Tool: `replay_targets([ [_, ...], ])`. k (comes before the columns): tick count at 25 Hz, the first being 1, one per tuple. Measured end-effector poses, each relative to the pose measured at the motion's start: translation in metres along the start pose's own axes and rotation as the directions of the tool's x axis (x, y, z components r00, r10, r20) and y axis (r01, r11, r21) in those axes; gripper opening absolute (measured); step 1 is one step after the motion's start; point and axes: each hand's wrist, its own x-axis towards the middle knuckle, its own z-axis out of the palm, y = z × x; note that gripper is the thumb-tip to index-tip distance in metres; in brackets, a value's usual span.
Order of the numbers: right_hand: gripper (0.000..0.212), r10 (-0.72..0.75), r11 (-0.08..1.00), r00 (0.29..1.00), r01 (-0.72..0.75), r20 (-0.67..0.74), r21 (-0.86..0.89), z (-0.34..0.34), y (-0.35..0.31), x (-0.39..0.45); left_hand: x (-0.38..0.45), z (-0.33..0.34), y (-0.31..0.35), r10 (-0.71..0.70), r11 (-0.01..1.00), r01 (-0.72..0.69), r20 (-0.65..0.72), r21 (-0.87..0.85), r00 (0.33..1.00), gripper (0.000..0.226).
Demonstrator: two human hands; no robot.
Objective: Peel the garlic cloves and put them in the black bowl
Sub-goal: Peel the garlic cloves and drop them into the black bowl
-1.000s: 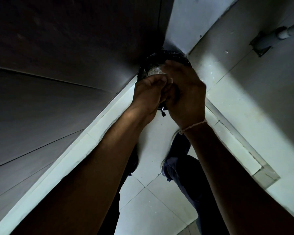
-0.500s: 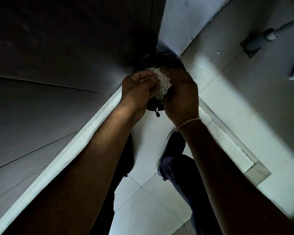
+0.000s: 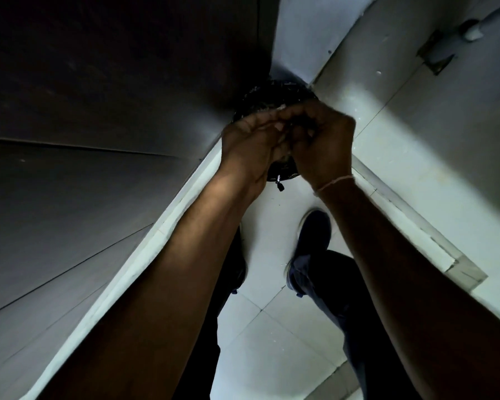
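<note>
A round black container (image 3: 272, 92) lined with a black bag stands on the floor in the corner, mostly hidden by my hands. My left hand (image 3: 251, 142) and my right hand (image 3: 325, 140) are pressed together just above it, fingers curled and fingertips meeting. A small pale scrap of garlic skin (image 3: 281, 107) shows at the fingertips. Whatever else lies between the palms is hidden. No whole clove is visible.
A dark wooden panel (image 3: 113, 111) fills the left side, with a pale skirting strip along its foot. White floor tiles (image 3: 272, 327) lie below, and my shoe (image 3: 312, 241) stands on them. A grey pipe (image 3: 456, 39) enters the wall at the upper right.
Half a second ago a white clump of garlic skins showed between my hands. Now the hands have closed together over the container and the clump is out of sight.
</note>
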Motion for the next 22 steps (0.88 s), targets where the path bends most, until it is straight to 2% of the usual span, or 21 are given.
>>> replay_targets([
  [2,0.025,0.073,0.997,0.991,-0.071,-0.111,0.022,-0.004,-0.002,0.002,-0.01,-0.002,0.008,0.096,0.994,-0.093,-0.043,0.064,0.994,0.017],
  [4,0.016,0.075,0.996,0.992,-0.069,-0.102,0.058,-0.008,-0.02,-0.002,-0.023,0.0,0.02,0.189,0.972,-0.17,-0.109,0.162,0.976,0.009],
  [6,0.018,0.065,0.995,0.996,-0.069,-0.054,-0.077,-0.017,-0.044,-0.014,-0.043,0.005,0.031,0.227,0.941,-0.177,-0.151,0.289,0.962,0.024],
  [8,0.022,0.08,0.98,0.994,-0.091,-0.068,-0.179,-0.033,-0.076,-0.025,-0.071,0.007,0.042,0.264,0.894,-0.196,-0.119,0.403,0.957,0.031],
  [10,0.019,0.121,0.986,0.987,-0.132,-0.108,-0.105,-0.05,-0.117,-0.038,-0.107,0.012,0.061,0.319,0.83,-0.265,-0.029,0.49,0.947,0.013],
  [11,0.021,0.15,0.985,0.982,-0.158,-0.115,-0.064,-0.063,-0.138,-0.044,-0.127,0.019,0.071,0.337,0.809,-0.301,0.021,0.504,0.941,0.013],
  [13,0.025,0.196,0.98,0.971,-0.196,-0.134,0.009,-0.091,-0.177,-0.055,-0.166,0.034,0.093,0.37,0.769,-0.364,0.098,0.525,0.924,0.032],
  [15,0.022,0.226,0.974,0.959,-0.222,-0.171,0.042,-0.123,-0.211,-0.065,-0.205,0.051,0.12,0.407,0.726,-0.425,0.161,0.54,0.899,0.028],
  [18,0.018,0.226,0.969,0.939,-0.244,-0.258,-0.04,-0.183,-0.261,-0.085,-0.258,0.069,0.158,0.454,0.578,-0.562,0.339,0.591,0.824,0.018],
  [22,0.013,0.172,0.953,0.908,-0.252,-0.381,-0.171,-0.258,-0.319,-0.139,-0.332,0.091,0.181,0.394,0.367,-0.713,0.594,0.597,0.701,0.015],
])
